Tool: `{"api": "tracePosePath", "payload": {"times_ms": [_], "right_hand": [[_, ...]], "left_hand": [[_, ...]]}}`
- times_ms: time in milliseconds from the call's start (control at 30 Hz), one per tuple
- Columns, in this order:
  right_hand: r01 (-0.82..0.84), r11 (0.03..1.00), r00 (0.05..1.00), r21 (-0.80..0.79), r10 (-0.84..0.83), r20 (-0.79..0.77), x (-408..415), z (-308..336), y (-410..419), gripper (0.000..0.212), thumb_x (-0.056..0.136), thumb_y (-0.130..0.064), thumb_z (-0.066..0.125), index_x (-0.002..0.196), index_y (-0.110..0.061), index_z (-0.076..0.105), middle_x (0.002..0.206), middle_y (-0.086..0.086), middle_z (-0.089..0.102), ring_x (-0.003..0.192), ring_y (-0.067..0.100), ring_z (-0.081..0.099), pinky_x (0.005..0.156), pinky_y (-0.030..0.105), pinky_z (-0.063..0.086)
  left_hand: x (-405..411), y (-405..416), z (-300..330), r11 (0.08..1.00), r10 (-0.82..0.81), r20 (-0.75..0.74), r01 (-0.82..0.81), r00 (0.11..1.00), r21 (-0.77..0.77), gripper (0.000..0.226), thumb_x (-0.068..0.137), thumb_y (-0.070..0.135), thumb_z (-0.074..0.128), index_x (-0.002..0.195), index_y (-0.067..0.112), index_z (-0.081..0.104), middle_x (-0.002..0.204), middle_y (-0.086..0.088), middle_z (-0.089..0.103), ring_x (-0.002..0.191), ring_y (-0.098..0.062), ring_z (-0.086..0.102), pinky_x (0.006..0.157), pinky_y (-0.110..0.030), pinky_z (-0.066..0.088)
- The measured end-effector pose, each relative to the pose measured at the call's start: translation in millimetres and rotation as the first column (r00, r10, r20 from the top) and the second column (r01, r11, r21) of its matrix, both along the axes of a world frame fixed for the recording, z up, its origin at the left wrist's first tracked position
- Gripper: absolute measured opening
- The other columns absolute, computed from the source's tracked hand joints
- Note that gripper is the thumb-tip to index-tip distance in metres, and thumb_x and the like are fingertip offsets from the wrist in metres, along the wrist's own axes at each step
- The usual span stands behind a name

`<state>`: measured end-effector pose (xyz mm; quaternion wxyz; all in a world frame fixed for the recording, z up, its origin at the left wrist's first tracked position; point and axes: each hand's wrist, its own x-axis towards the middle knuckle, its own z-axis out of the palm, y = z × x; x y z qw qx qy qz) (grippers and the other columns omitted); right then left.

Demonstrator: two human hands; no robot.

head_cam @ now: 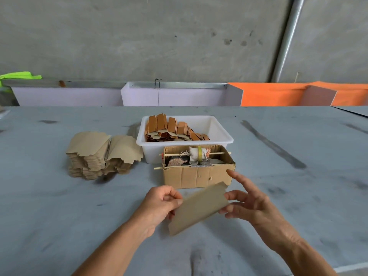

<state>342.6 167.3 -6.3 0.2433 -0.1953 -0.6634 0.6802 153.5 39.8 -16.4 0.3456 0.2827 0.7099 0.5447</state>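
Between both hands | tan card blank (199,208) tilted | left hand (162,202) pinches 1 end | right hand (247,204) nips other end, forefinger straight | cardboard box (189,178) just beyond

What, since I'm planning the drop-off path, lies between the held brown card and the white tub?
The open cardboard box stands between the brown card and the white tub, as the head view shows.

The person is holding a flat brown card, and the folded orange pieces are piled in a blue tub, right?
Not quite. The head view shows a white plastic tub, not a blue one. The rest holds: the left hand and right hand hold the flat brown cardboard piece, and the folded orange cardboard pieces are piled in that tub.
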Motion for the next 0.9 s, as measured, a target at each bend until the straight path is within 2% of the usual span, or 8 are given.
{"api": "tracePosePath", "payload": {"times_ms": [133, 200, 233, 333, 433, 600, 767, 900], "right_hand": [[-0.045, 0.992, 0.994, 0.121, 0.032, 0.104, -1, 4, 2, 0.048, 0.075, 0.021, 0.061, 0.105, -0.016, 0.069, 0.078, 0.007, 0.066, 0.07, 0.027, 0.067, 0.064, 0.026, 0.052], [0.007, 0.996, 0.997, 0.084, -0.013, 0.077, -2, 5, 1, 0.02, 0.073, 0.002, 0.069, 0.09, -0.006, 0.072, 0.077, 0.012, 0.069, 0.067, 0.022, 0.067, 0.061, 0.025, 0.053], [0.046, 0.998, 0.997, 0.051, -0.05, 0.063, -3, 5, 1, 0.015, 0.071, -0.009, 0.07, 0.084, -0.004, 0.072, 0.077, 0.013, 0.07, 0.065, 0.021, 0.067, 0.06, 0.024, 0.053], [0.192, 0.981, 0.979, -0.04, -0.188, 0.083, -9, 4, 1, 0.025, 0.068, -0.025, 0.069, 0.074, -0.001, 0.069, 0.074, 0.013, 0.07, 0.06, 0.017, 0.066, 0.056, 0.023, 0.053], [0.268, 0.96, 0.956, -0.084, -0.255, 0.142, -15, 5, -1, 0.025, 0.072, -0.026, 0.07, 0.074, -0.001, 0.069, 0.071, 0.013, 0.07, 0.057, 0.017, 0.065, 0.055, 0.024, 0.053], [0.325, 0.938, 0.931, -0.12, -0.295, 0.217, -19, 9, -4, 0.018, 0.081, -0.02, 0.069, 0.075, -0.003, 0.071, 0.071, 0.012, 0.071, 0.056, 0.016, 0.065, 0.055, 0.026, 0.052], [0.303, 0.942, 0.928, -0.146, -0.257, 0.269, -24, 17, -6, 0.019, 0.079, -0.02, 0.07, 0.076, -0.001, 0.071, 0.072, 0.013, 0.071, 0.058, 0.016, 0.065, 0.057, 0.027, 0.051], [0.328, 0.932, 0.927, -0.157, -0.285, 0.243, -28, 20, -7, 0.015, 0.084, -0.018, 0.067, 0.084, -0.004, 0.069, 0.072, 0.011, 0.071, 0.06, 0.018, 0.066, 0.057, 0.028, 0.05]], "left_hand": [[4, 1, 5, 0.999, -0.048, 0.03, 0.049, 0.998, -0.009, 0.014, 0.085, -0.004, 0.061, 0.078, 0.007, 0.061, 0.06, -0.003, 0.057, 0.05, -0.011, 0.047, 0.044, -0.017, 0.039], [5, 0, 10, 0.998, -0.053, 0.14, 0.046, 0.989, 0.052, 0.011, 0.088, -0.002, 0.057, 0.082, 0.005, 0.062, 0.06, -0.004, 0.061, 0.047, -0.01, 0.05, 0.044, -0.017, 0.042], [5, -1, 13, 0.994, -0.057, 0.222, 0.035, 0.973, 0.102, 0.011, 0.092, 0.001, 0.053, 0.088, 0.004, 0.062, 0.064, -0.009, 0.065, 0.047, -0.012, 0.052, 0.044, -0.019, 0.045], [2, -5, 18, 0.98, -0.081, 0.375, 0.005, 0.924, 0.199, 0.028, 0.096, -0.003, 0.038, 0.107, 0.011, 0.059, 0.079, -0.02, 0.07, 0.054, -0.019, 0.059, 0.047, -0.025, 0.051], [1, -9, 21, 0.991, -0.106, 0.328, 0.074, 0.939, 0.108, 0.04, 0.091, -0.007, 0.045, 0.112, 0.026, 0.056, 0.086, -0.018, 0.072, 0.058, -0.019, 0.062, 0.049, -0.025, 0.05], [2, -8, 29, 0.991, -0.132, 0.295, 0.125, 0.946, 0.044, 0.016, 0.088, 0.011, 0.062, 0.102, 0.018, 0.06, 0.084, -0.014, 0.073, 0.059, -0.018, 0.065, 0.048, -0.023, 0.049], [4, -1, 32, 0.998, -0.001, 0.402, -0.025, 0.915, 0.059, 0.023, 0.086, 0.017, 0.065, 0.105, 0.004, 0.064, 0.08, -0.013, 0.073, 0.056, -0.015, 0.065, 0.047, -0.023, 0.049], [9, 1, 31, 0.987, 0.049, 0.446, -0.113, 0.894, 0.118, 0.011, 0.085, 0.013, 0.066, 0.091, 0.003, 0.063, 0.075, -0.014, 0.072, 0.055, -0.015, 0.064, 0.049, -0.022, 0.052]]}}
